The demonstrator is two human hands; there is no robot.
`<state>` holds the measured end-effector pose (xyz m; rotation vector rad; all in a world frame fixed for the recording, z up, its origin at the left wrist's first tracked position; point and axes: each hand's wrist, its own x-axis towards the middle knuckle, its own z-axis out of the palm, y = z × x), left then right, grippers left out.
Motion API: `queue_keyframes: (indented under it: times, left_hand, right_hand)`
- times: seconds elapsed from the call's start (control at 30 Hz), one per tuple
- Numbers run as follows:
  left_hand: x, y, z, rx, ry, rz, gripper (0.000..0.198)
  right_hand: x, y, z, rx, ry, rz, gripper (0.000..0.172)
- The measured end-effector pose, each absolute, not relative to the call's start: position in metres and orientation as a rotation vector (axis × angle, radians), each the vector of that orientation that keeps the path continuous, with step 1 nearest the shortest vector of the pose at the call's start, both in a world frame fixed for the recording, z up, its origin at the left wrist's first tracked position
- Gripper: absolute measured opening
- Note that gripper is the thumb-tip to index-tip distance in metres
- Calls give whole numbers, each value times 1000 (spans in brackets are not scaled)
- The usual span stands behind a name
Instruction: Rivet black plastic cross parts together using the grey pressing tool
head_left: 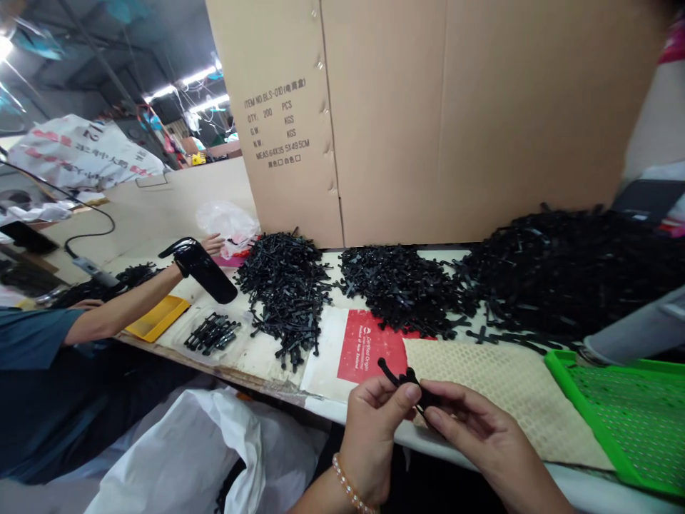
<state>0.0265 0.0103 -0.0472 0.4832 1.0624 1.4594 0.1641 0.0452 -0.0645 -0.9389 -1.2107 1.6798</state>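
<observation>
Close to the table's front edge, my left hand [372, 425] pinches a small black plastic piece [392, 372] with a rounded end between thumb and fingers. My right hand [476, 428] is closed on the same small black cluster, its fingertips almost meeting the left ones. Whether this is one piece or a few is hidden by the fingers. Beyond the hands lie a middle heap of black plastic pieces [407, 285], a left heap [286, 293] and a bigger right heap [572, 271]. Under and beside the hands are a red-and-white printed sheet [361, 346] and a tan textured mat [492, 392].
A green perforated tray [631, 421] sits at right, near a grey cylindrical arm [642, 325]. Tall cardboard [471, 128] stands behind the heaps. At left, a co-worker's arm [128, 296] reaches over a yellow tray [160, 318]. A white sack [198, 450] lies below the table.
</observation>
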Motion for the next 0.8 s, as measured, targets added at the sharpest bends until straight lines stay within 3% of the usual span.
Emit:
queue_keyframes:
  times: [0.8]
  left_hand:
    - [52, 17, -47, 465, 999, 1406, 33]
  right_hand:
    - [187, 44, -69, -936, -1061, 1697, 38]
